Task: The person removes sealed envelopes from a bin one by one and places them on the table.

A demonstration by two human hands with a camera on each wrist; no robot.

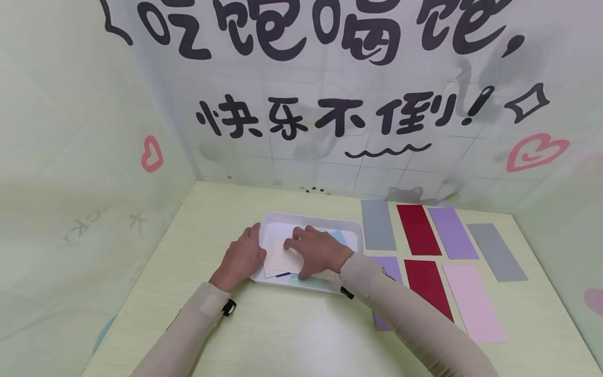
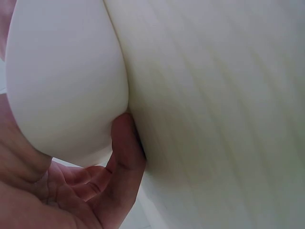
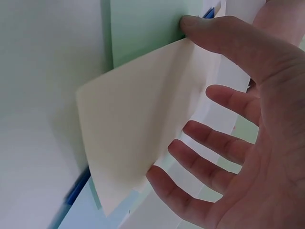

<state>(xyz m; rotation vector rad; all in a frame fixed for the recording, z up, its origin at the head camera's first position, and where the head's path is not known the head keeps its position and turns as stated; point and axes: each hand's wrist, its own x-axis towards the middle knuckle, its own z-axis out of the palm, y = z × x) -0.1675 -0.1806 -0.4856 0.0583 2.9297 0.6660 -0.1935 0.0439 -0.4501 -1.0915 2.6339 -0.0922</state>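
Observation:
My left hand (image 1: 239, 257) grips the left end of a white shallow tray (image 1: 311, 218). In the left wrist view, its fingers (image 2: 127, 157) curl under the rounded tray wall. Over the tray, my right hand (image 1: 320, 251) spans a cream card (image 3: 126, 102), thumb at one edge and fingertips along the opposite edge. The thumb tip also overlaps a pale green card (image 3: 143, 28). Beneath lie light blue (image 1: 339, 237) and dark blue pieces (image 3: 78, 191), mostly covered by the other cards.
Right of the tray, flat cards lie in two rows: grey (image 1: 378, 225), red (image 1: 418, 229), purple (image 1: 453, 233), another grey (image 1: 497, 251), and a pink one (image 1: 473, 301) in the nearer row. My right forearm passes over some of them. A printed curtain (image 1: 320, 167) borders the table's far edge.

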